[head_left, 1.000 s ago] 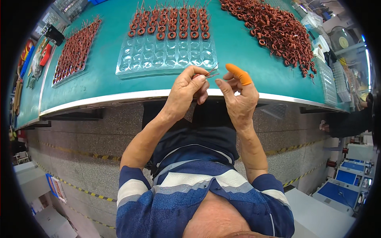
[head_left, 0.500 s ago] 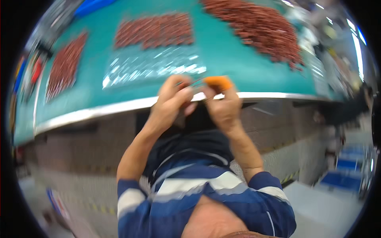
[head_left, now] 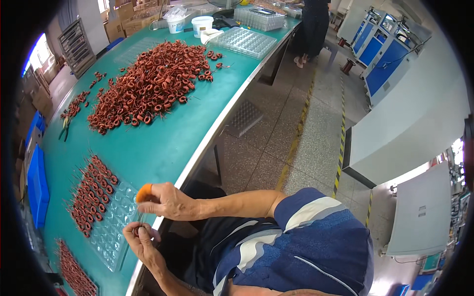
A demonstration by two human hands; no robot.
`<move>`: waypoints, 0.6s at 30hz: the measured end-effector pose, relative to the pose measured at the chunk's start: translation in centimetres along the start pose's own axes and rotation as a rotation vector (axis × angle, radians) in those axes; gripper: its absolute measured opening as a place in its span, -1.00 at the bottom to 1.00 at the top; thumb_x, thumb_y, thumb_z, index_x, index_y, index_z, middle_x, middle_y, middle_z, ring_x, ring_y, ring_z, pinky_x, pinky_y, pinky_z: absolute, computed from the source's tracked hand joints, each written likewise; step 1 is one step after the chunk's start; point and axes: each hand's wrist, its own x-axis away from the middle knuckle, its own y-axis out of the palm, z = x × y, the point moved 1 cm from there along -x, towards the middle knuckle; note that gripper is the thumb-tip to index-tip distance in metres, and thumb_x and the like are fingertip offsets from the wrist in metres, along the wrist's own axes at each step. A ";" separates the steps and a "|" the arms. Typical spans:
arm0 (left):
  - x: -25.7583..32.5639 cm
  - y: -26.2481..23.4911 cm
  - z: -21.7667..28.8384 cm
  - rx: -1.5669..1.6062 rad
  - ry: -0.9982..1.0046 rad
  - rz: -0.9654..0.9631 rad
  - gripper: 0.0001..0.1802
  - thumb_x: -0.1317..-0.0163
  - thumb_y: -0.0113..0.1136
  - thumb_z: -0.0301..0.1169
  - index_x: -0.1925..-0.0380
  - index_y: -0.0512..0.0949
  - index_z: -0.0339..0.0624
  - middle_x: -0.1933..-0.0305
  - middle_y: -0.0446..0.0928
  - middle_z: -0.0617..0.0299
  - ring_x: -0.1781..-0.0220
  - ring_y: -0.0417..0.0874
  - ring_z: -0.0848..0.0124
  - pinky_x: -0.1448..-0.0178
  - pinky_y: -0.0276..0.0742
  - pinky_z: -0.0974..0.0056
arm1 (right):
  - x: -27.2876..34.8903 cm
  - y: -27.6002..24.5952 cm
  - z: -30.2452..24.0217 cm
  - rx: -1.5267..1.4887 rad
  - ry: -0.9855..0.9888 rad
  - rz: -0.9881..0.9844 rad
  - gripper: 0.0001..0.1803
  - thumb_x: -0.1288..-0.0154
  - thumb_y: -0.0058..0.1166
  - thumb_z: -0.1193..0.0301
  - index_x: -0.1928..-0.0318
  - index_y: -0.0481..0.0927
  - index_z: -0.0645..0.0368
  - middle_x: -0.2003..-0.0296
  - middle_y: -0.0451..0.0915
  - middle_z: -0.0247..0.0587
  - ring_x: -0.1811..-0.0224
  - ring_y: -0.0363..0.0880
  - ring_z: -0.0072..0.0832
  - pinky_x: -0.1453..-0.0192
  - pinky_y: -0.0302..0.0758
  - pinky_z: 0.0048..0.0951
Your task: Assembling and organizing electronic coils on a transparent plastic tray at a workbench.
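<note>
Coils fill my work at the lower left of the frame. My left hand [head_left: 143, 241] pinches one small copper coil [head_left: 136, 230] between thumb and fingertips, just over the near edge of the clear blister tray [head_left: 111, 232]. My right hand [head_left: 170, 202] sits just above it, fingers drawn together, the index tip in an orange finger cot [head_left: 143, 192]; it seems to nip a thin wire lead running down to the coil, though the lead is too fine for me to be sure. The two hands are close together, not quite touching. The tray lies on the green bench [head_left: 153, 143], its far rows loaded with coils [head_left: 91, 190], its near pockets bare. Another batch of coils [head_left: 74, 274] lies at the bottom left edge. A large loose heap of coils [head_left: 148, 86] spreads across the upper left of the bench, with a smaller scatter [head_left: 74, 104] to its left. Beyond the heap, top centre, stand a white tub [head_left: 202, 24] and a second clear tray [head_left: 244, 42]. A blue bin [head_left: 37, 187] hugs the far left edge. Another person [head_left: 313, 27] stands at the bench's end, top of frame.
</note>
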 end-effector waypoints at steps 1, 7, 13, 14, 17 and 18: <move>0.0 0.1 0.0 0.043 -0.011 -0.009 -0.81 -0.46 -0.07 -0.31 0.10 0.30 -0.19 0.42 0.30 0.29 0.53 0.30 0.58 0.47 0.23 0.51 | 0.0 -0.3 -0.2 -0.141 0.100 -0.003 -0.61 -0.28 0.21 0.24 0.07 0.54 0.32 0.35 0.60 -0.26 0.35 0.50 -0.65 0.26 0.51 -0.54; -0.3 1.1 -0.2 0.131 -0.008 -0.018 -0.82 -0.45 -0.05 -0.31 0.16 0.32 -0.19 0.45 0.28 0.28 0.55 0.27 0.57 0.49 0.25 0.49 | -0.9 -1.1 0.3 -0.196 0.105 -0.155 -0.64 -0.29 0.20 0.20 0.17 0.60 0.29 0.41 0.59 -0.31 0.43 0.49 -0.67 0.32 0.49 -0.59; 0.1 0.8 -0.9 0.293 -0.071 0.270 -0.91 -0.44 -0.06 -0.38 0.19 0.33 -0.14 0.48 0.23 0.33 0.51 0.27 0.60 0.52 0.24 0.50 | -0.6 0.7 1.5 -0.366 0.235 -0.098 -0.77 -0.32 0.15 0.31 0.27 0.63 0.26 0.48 0.58 -0.35 0.41 0.50 -0.67 0.29 0.47 -0.61; 1.3 0.2 -0.3 0.306 -0.070 0.265 -0.92 -0.42 -0.05 -0.38 0.20 0.34 -0.13 0.48 0.22 0.34 0.50 0.27 0.60 0.51 0.26 0.48 | -0.5 2.0 1.8 -0.381 0.271 -0.142 -0.78 -0.33 0.14 0.31 0.25 0.63 0.25 0.46 0.58 -0.35 0.39 0.50 -0.67 0.27 0.47 -0.60; -0.6 2.8 0.9 0.252 -0.132 0.159 -0.83 -0.31 0.02 -0.50 0.12 0.34 -0.22 0.41 0.36 0.24 0.47 0.44 0.48 0.35 0.40 0.39 | -0.8 -1.0 1.4 -0.230 0.137 0.052 -0.74 -0.42 0.04 0.32 0.02 0.53 0.23 0.35 0.55 -0.33 0.37 0.52 -0.63 0.27 0.48 -0.59; -1.0 3.0 0.8 0.279 -0.122 0.106 -0.72 -0.33 0.04 -0.48 -0.01 0.32 -0.20 0.33 0.40 0.19 0.44 0.46 0.46 0.34 0.44 0.33 | -1.0 -2.2 1.3 -0.307 0.186 0.102 -0.74 -0.43 0.02 0.34 -0.02 0.51 0.20 0.35 0.55 -0.33 0.40 0.53 -0.65 0.35 0.47 -0.65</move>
